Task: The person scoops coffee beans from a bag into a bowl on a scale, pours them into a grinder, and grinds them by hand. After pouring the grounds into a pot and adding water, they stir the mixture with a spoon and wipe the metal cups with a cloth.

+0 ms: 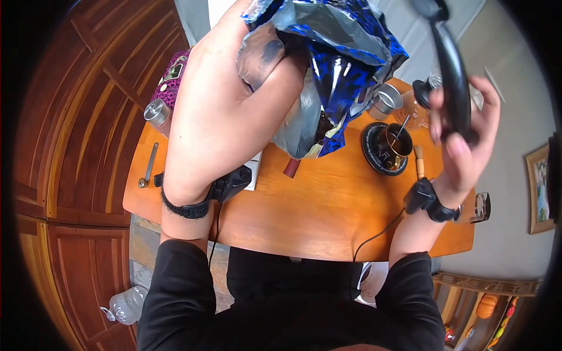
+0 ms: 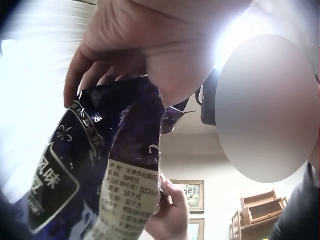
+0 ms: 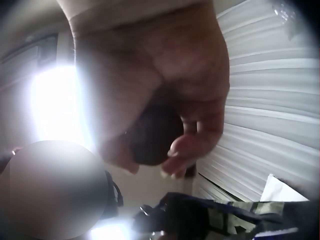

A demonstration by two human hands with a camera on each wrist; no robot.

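My left hand (image 1: 228,111) grips the side of an opened blue foil coffee-bean bag (image 1: 336,88), raised over the table with its silvery mouth facing up. In the left wrist view the bag (image 2: 100,160) shows a printed label, with fingers draped over its upper edge. My right hand (image 1: 468,131) is up at the right, its fingers and thumb wrapped around a glossy black long-handled utensil (image 1: 455,76). Its scoop-like head is blurred near the top edge of the head view. From the right wrist, the dark rounded handle end (image 3: 156,135) shows inside the curled right hand (image 3: 165,75).
On the wooden table (image 1: 316,216) stand a black cup (image 1: 395,143) with a spoon on a saucer (image 1: 372,158), a metal cup (image 1: 386,99) and a glass pot (image 1: 413,114). A brush (image 1: 419,162) lies at right. A metal-lidded jar (image 1: 157,112) and long-handled metal tool (image 1: 152,161) sit left.
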